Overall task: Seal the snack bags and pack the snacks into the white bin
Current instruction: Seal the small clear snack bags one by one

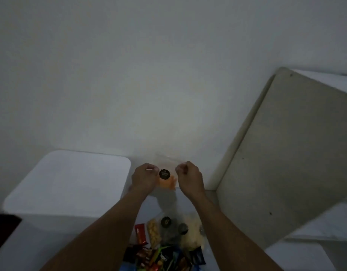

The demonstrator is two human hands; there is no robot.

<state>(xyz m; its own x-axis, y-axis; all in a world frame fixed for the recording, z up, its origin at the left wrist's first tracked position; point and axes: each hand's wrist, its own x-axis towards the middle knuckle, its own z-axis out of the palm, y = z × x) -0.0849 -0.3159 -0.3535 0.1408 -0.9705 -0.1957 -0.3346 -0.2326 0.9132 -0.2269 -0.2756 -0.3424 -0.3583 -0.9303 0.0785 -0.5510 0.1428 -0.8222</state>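
Observation:
I hold a clear snack bag [167, 180] upright in front of me, with orange snacks in its lower part and a round black sticker on its front. My left hand [144, 178] pinches its left upper edge and my right hand [189, 178] pinches its right upper edge. The bag's transparent top rises above my fingers and is faint against the wall. The white bin [67, 184] stands to the left of my left hand. Below my forearms lie more clear snack bags [169, 230] with black stickers and a pile of small wrapped snacks [161, 258].
A white wall fills the upper view. A large beige board [290, 153] leans at the right. A dark object [2, 229] sits at the left edge. The scene is dim.

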